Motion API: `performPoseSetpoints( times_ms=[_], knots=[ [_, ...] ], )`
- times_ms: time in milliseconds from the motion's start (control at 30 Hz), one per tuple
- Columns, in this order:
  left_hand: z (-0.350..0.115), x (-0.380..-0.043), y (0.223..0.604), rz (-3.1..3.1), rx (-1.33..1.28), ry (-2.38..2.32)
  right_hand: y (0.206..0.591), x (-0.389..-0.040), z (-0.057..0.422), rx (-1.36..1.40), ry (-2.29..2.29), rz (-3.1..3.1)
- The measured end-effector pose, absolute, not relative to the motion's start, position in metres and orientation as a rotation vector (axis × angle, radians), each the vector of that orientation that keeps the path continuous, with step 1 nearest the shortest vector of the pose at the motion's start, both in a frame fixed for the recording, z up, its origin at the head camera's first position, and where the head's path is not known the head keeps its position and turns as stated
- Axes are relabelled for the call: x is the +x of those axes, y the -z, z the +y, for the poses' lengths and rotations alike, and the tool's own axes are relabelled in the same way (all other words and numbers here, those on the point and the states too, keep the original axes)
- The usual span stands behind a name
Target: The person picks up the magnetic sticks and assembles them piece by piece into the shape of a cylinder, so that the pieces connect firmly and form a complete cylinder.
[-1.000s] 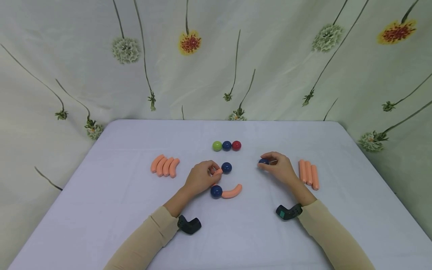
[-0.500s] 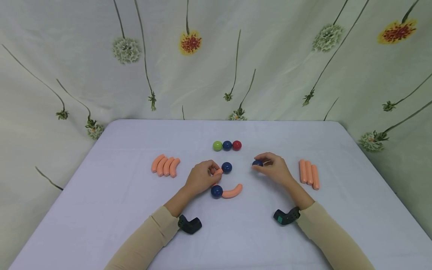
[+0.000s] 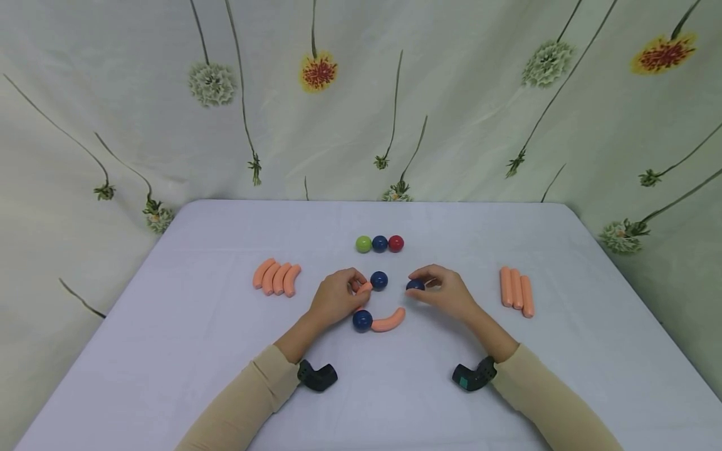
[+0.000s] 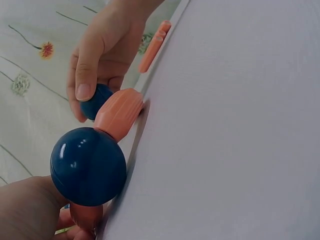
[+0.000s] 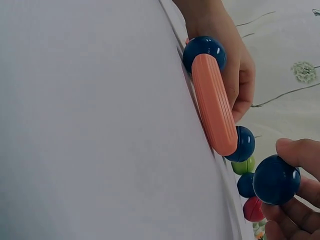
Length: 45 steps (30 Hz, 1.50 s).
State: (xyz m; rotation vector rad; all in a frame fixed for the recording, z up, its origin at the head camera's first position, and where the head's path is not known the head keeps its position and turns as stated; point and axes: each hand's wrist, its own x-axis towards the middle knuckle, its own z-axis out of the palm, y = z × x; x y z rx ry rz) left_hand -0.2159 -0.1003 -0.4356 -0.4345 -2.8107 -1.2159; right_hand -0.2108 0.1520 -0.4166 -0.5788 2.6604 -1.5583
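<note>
My left hand (image 3: 334, 295) pinches a curved orange rod (image 3: 365, 288), partly hidden by the fingers. That rod runs between a blue ball (image 3: 379, 280) at its far end and another blue ball (image 3: 362, 321) nearer me. From the nearer ball a second curved rod (image 3: 389, 321), ridged along its length, extends to the right. Held between thumb and fingers of my right hand (image 3: 448, 293) is a loose blue ball (image 5: 276, 180). In the head view it is a short way right of the far ball, apart from the joined pieces.
Green (image 3: 363, 243), blue (image 3: 380, 243) and red (image 3: 396, 243) balls sit in a row farther back. Several curved rods (image 3: 278, 279) lie at the left of the white table (image 3: 169, 351). Three straight rods (image 3: 516, 289) lie at the right.
My right hand has moved left and slightly toward me with the blue ball, nearing the joined pieces. The left hand has stayed in place on its rod.
</note>
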Motion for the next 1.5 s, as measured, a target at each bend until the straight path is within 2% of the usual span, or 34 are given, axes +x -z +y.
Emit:
performPoseSetpoints(
  times_ms=[533,1500],
  knots=[
    [-0.100,-0.215,0.437,-2.794,-0.464,1.167,0.423,-0.204,0.141,-0.671,1.479,2.654],
    [-0.099,-0.213,0.437,-2.786,-0.469,1.120,0.431,-0.202,0.140,-0.636,1.508,2.624]
  ],
)
